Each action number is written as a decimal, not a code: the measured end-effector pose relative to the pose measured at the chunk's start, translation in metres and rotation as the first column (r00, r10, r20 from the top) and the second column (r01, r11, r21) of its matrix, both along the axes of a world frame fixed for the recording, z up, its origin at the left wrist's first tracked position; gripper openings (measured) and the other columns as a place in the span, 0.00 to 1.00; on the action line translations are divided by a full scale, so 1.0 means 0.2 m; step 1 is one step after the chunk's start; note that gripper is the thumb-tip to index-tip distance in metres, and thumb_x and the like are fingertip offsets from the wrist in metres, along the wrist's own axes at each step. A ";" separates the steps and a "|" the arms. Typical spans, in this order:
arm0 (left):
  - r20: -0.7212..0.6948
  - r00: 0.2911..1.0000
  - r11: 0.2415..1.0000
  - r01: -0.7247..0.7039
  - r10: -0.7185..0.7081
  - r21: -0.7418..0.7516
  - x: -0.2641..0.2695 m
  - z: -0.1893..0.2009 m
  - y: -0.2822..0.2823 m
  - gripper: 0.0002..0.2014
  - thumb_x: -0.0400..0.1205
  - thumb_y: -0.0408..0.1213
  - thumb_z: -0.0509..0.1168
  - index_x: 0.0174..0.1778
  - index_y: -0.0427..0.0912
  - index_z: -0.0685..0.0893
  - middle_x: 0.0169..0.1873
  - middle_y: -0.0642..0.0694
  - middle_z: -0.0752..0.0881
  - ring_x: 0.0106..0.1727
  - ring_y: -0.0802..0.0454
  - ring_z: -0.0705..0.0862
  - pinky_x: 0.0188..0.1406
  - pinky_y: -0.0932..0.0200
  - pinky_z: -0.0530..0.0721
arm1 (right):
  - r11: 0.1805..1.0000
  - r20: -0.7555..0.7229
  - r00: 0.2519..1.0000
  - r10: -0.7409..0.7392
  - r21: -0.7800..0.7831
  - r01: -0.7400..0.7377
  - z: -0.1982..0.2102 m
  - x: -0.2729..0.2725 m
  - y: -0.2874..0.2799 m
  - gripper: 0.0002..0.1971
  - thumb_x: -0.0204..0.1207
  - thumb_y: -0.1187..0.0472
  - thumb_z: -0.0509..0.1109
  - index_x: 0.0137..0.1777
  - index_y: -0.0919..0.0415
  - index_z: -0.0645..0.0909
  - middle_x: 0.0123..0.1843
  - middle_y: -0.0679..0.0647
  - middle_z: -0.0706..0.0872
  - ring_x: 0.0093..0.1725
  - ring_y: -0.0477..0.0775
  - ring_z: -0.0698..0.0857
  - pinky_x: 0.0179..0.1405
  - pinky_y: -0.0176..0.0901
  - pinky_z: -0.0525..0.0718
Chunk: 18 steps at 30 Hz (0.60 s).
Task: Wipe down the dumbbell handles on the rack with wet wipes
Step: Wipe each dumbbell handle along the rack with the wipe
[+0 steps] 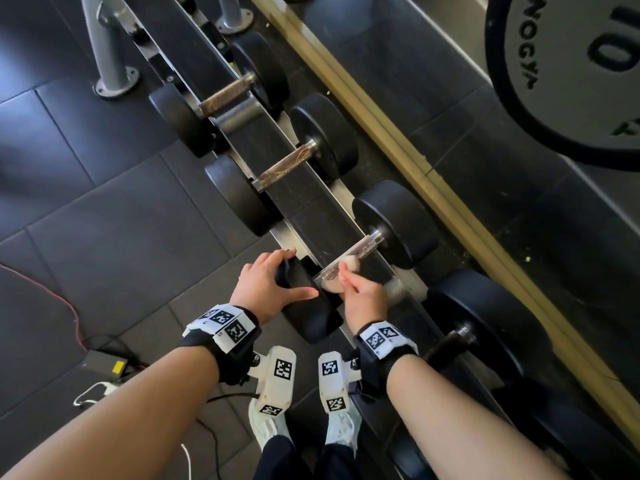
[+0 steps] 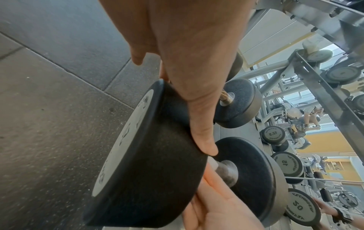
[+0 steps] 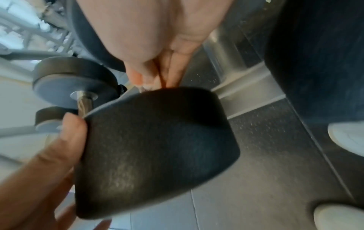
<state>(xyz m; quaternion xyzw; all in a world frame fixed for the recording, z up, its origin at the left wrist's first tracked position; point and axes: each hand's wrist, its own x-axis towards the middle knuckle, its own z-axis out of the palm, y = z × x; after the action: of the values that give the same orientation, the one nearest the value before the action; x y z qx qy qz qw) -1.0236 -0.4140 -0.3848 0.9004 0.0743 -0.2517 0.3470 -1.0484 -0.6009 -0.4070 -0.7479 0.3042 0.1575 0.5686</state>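
A black dumbbell lies across the rack [image 1: 304, 216]. Its near head [image 1: 311, 317] points toward me and its far head [image 1: 398, 223] away. My left hand [image 1: 298, 273] grips the near head [image 2: 153, 171], with fingers curled over the far edge and the thumb [image 2: 204, 140] lying along the rim. My right hand [image 1: 346, 275] is wrapped round the near end of the metal handle [image 1: 367, 249], with a white wet wipe [image 1: 352, 263] bunched between fingers and bar. In the right wrist view the curled fingers [image 3: 157, 74] reach behind the blurred head [image 3: 157, 147], and most of the wipe is hidden.
Two more dumbbells with brownish handles [image 1: 287, 168] [image 1: 225, 95] sit further along the rack. A larger dumbbell [image 1: 485, 327] lies to the right. A grey weight plate [image 1: 571, 64] is at top right beyond a wooden strip [image 1: 381, 126]. Cables and a power adapter [image 1: 104, 365] lie on the floor beside my shoes [image 1: 270, 427].
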 end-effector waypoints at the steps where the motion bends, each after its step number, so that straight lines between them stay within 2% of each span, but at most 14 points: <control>1: 0.001 1.000 1.000 0.004 -0.004 0.002 0.00 0.00 0.00 0.46 0.63 0.65 0.78 0.77 0.59 0.72 0.69 0.54 0.77 0.71 0.46 0.73 0.73 0.53 0.67 | 0.999 -0.021 0.999 0.032 0.013 -0.032 0.02 0.00 -0.01 0.12 0.83 0.60 0.70 0.63 0.53 0.87 0.56 0.52 0.91 0.56 0.49 0.87 0.62 0.39 0.81; 3: 0.003 1.000 1.000 0.003 -0.003 0.000 0.00 0.00 0.00 0.45 0.63 0.65 0.78 0.77 0.59 0.72 0.69 0.54 0.77 0.71 0.46 0.73 0.71 0.56 0.67 | 0.999 -0.032 0.999 0.029 0.017 -0.028 0.06 0.04 -0.07 0.08 0.82 0.55 0.71 0.56 0.51 0.90 0.49 0.47 0.92 0.52 0.45 0.88 0.60 0.37 0.81; 4: 0.001 1.000 1.000 -0.004 0.004 -0.007 0.00 -0.01 0.00 0.45 0.63 0.65 0.78 0.77 0.60 0.72 0.69 0.55 0.77 0.71 0.46 0.73 0.69 0.57 0.66 | 1.000 -0.024 1.000 -0.018 -0.014 0.018 0.08 0.07 -0.10 0.09 0.81 0.51 0.71 0.53 0.50 0.91 0.45 0.44 0.92 0.51 0.45 0.89 0.59 0.35 0.80; 5: 0.000 1.000 1.000 -0.010 0.010 -0.014 0.00 -0.01 0.00 0.45 0.62 0.66 0.78 0.77 0.60 0.72 0.68 0.55 0.77 0.71 0.46 0.72 0.68 0.59 0.65 | 0.995 -0.002 0.996 -0.086 -0.058 0.086 0.09 0.10 -0.14 0.10 0.81 0.48 0.71 0.53 0.50 0.91 0.44 0.41 0.90 0.50 0.46 0.88 0.55 0.29 0.79; 6: 0.001 1.000 1.000 -0.013 0.013 -0.019 -0.01 -0.01 0.00 0.45 0.62 0.66 0.77 0.77 0.60 0.72 0.68 0.55 0.77 0.71 0.47 0.72 0.67 0.60 0.64 | 0.982 0.023 0.989 -0.145 -0.118 0.147 0.10 0.12 -0.17 0.12 0.80 0.47 0.71 0.55 0.49 0.91 0.43 0.41 0.88 0.47 0.46 0.87 0.47 0.19 0.75; 7: 0.004 1.000 1.000 -0.010 0.010 -0.019 -0.01 -0.01 0.00 0.46 0.62 0.66 0.77 0.77 0.60 0.72 0.68 0.56 0.77 0.71 0.47 0.72 0.66 0.60 0.64 | 0.968 0.036 0.984 -0.172 -0.180 0.175 0.11 0.14 -0.19 0.12 0.81 0.46 0.70 0.57 0.48 0.91 0.44 0.43 0.89 0.45 0.46 0.85 0.37 0.14 0.72; 8: 0.006 1.000 1.000 -0.008 0.008 -0.018 -0.01 -0.02 0.00 0.46 0.62 0.66 0.77 0.77 0.60 0.72 0.68 0.56 0.77 0.71 0.47 0.72 0.66 0.61 0.63 | 0.961 0.035 0.985 -0.167 -0.218 0.170 0.12 0.16 -0.19 0.13 0.82 0.46 0.69 0.58 0.47 0.90 0.48 0.46 0.90 0.46 0.48 0.84 0.33 0.15 0.72; 9: 0.005 1.000 1.000 -0.009 0.009 -0.019 -0.01 -0.02 0.00 0.46 0.62 0.66 0.77 0.77 0.60 0.72 0.69 0.56 0.77 0.72 0.48 0.72 0.66 0.61 0.63 | 0.964 0.023 0.988 -0.152 -0.216 0.153 0.10 0.16 -0.17 0.12 0.82 0.47 0.68 0.59 0.47 0.90 0.53 0.49 0.90 0.51 0.51 0.86 0.37 0.18 0.74; 11: 0.002 1.000 0.999 -0.019 0.019 -0.026 -0.01 -0.02 0.00 0.45 0.62 0.65 0.78 0.77 0.60 0.72 0.69 0.56 0.76 0.72 0.48 0.71 0.66 0.61 0.62 | 0.983 0.019 0.990 -0.141 -0.119 0.142 0.07 0.15 -0.11 0.11 0.83 0.52 0.69 0.59 0.52 0.90 0.56 0.52 0.90 0.59 0.55 0.86 0.53 0.32 0.82; 12: 0.001 1.000 0.999 -0.023 0.023 -0.030 -0.01 -0.02 0.00 0.45 0.63 0.65 0.78 0.77 0.60 0.72 0.70 0.56 0.76 0.72 0.48 0.70 0.66 0.61 0.62 | 0.988 0.020 0.993 -0.120 -0.093 0.121 0.05 0.12 -0.07 0.11 0.83 0.55 0.69 0.59 0.54 0.90 0.56 0.53 0.90 0.60 0.54 0.86 0.55 0.31 0.81; 14: 0.001 1.000 0.999 -0.027 0.027 -0.029 -0.02 -0.02 0.00 0.45 0.63 0.64 0.79 0.77 0.60 0.72 0.70 0.56 0.76 0.72 0.48 0.70 0.66 0.62 0.62 | 0.995 -0.005 0.999 0.039 -0.093 -0.039 0.04 0.03 -0.02 0.11 0.83 0.59 0.69 0.61 0.54 0.89 0.56 0.54 0.91 0.59 0.53 0.86 0.54 0.23 0.78; 16: 0.000 1.000 0.999 -0.028 0.028 -0.024 -0.02 -0.01 0.00 0.45 0.64 0.64 0.78 0.77 0.60 0.71 0.70 0.56 0.75 0.72 0.48 0.69 0.66 0.62 0.62 | 0.963 -0.071 0.965 0.251 -0.080 -0.257 0.03 -0.03 0.00 0.11 0.84 0.58 0.67 0.62 0.51 0.88 0.57 0.54 0.91 0.58 0.54 0.87 0.62 0.36 0.81; 17: -0.001 1.000 0.999 -0.030 0.030 -0.021 -0.02 -0.01 0.00 0.45 0.64 0.64 0.78 0.78 0.60 0.71 0.71 0.56 0.75 0.72 0.48 0.69 0.67 0.61 0.62 | 0.947 -0.098 0.946 0.309 -0.059 -0.316 0.04 -0.04 -0.01 0.11 0.84 0.56 0.67 0.62 0.50 0.88 0.56 0.52 0.92 0.57 0.52 0.88 0.62 0.39 0.82; 18: -0.007 0.999 0.999 -0.032 0.032 -0.020 -0.02 -0.01 0.00 0.45 0.64 0.64 0.78 0.78 0.61 0.71 0.71 0.56 0.75 0.73 0.47 0.69 0.69 0.59 0.63 | 0.946 -0.100 0.943 0.317 -0.033 -0.322 0.05 -0.03 -0.03 0.11 0.84 0.55 0.68 0.62 0.50 0.89 0.56 0.50 0.92 0.54 0.47 0.88 0.58 0.35 0.82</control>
<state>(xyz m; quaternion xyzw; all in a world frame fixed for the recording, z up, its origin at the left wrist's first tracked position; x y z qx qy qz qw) -1.0274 -0.4148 -0.3859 0.8946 0.0875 -0.2500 0.3598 -1.0552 -0.6062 -0.3961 -0.7929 0.2090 0.2748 0.5022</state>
